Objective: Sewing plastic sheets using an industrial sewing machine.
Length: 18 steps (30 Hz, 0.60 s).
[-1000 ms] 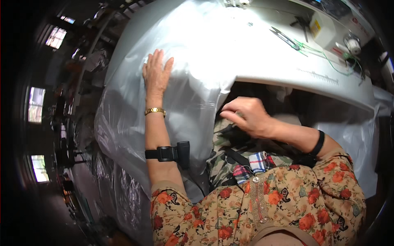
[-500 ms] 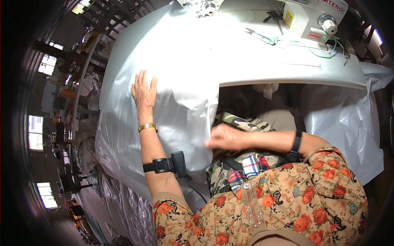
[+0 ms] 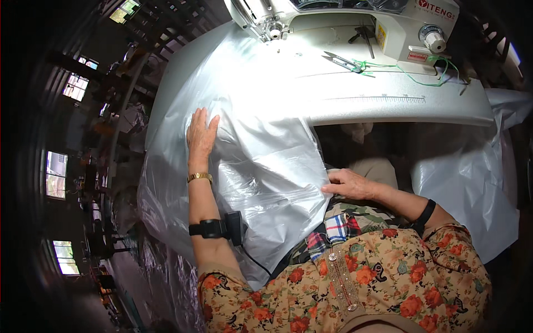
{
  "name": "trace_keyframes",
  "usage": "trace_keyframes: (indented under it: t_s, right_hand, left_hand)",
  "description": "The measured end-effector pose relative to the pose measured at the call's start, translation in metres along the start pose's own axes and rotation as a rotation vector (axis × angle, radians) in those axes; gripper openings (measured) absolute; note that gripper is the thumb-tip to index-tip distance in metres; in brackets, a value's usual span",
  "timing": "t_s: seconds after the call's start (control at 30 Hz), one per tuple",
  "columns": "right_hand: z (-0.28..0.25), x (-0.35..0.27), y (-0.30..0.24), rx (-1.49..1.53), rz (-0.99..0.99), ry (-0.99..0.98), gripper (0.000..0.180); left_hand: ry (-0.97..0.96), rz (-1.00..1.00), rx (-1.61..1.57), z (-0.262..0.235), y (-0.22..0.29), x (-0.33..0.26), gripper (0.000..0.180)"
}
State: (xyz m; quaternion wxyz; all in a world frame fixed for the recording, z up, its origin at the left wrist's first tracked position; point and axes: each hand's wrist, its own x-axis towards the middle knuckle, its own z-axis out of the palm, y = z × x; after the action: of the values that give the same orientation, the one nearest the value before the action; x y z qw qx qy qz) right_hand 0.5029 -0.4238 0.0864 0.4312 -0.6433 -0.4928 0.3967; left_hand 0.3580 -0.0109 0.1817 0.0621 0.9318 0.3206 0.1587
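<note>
our left hand (image 3: 201,135) lies flat on the clear plastic sheet (image 3: 266,166), fingers spread wide, pressing it down at the near-left corner of the sewing table (image 3: 400,102). right hand (image 3: 351,184) sits below the table's front edge, fingers narrow, pinching the sheet's edge just above the lap. looks to us like the smoothing/positioning step: sheet being pulled taut betw. the two hands. next move prob. calls for keeping the left palm as anchor while the right draws the edge even, w/o letting the film bunch.

sheet: thin, glossy, translucent, heavily creased; draped over the table's left end, hanging down its front & side. a 2nd fold shows under the table's right end.

on the table, far side: white sewing machine (image 3: 400,28), small snips (image 3: 341,61) w/ green thread (image 3: 422,77) just in front of the machine.
</note>
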Motion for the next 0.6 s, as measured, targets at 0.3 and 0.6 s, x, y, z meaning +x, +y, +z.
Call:
trace_keyframes:
  t_s: [0.3,0.6]
  right_hand:
    - [0.010,0.005,-0.058,0.176,0.094,0.038,0.042]
    - [0.014,-0.013,-0.064,0.057,0.026,0.298,0.027]
  left_hand:
    - [-0.222,0.230,-0.598,-0.040,0.202,-0.135,0.032]
    - [-0.253,0.027,-0.780,-0.016,0.219,-0.185,0.038]
